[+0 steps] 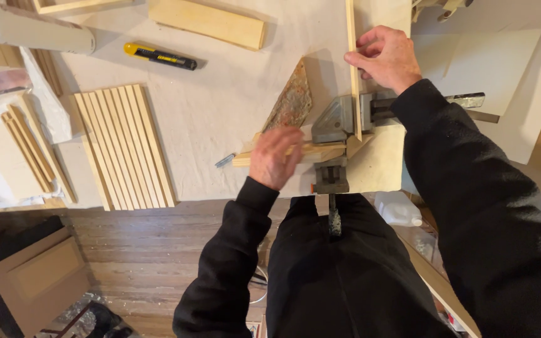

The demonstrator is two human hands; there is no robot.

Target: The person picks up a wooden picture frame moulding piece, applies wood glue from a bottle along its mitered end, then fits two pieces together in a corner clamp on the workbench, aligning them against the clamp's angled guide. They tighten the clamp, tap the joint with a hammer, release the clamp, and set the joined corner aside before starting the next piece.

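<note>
Hands work at a metal corner clamp [339, 122] fixed near the front edge of the desk [220, 106], which is covered by a pale cloth. The left hand [275, 156] lies curled, knuckles up, over a wooden strip [248, 158] that runs level along the desk edge into the clamp; the fingers press down on the strip, and whether they wrap around it cannot be told. The right hand [384, 57] is up beyond the clamp, pinching a second, upright-running wooden strip [350, 37] between thumb and fingertips. That strip passes down from the hand into the clamp and meets the first strip there at a right angle, so the joint sits between the two hands, just right of the left hand and below the right one. A rusty triangular plate [292, 100] lies on the cloth just beyond the left hand, touching the clamp's left side. The clamp's screw handle [464, 100] juts out under the right forearm.

Further left on the desk a row of thin wooden slats [123, 147] lies side by side, well apart from both hands. A yellow and black utility knife [159, 56] rests beyond them, and a wider wooden board [208, 22] lies near the far edge.
</note>
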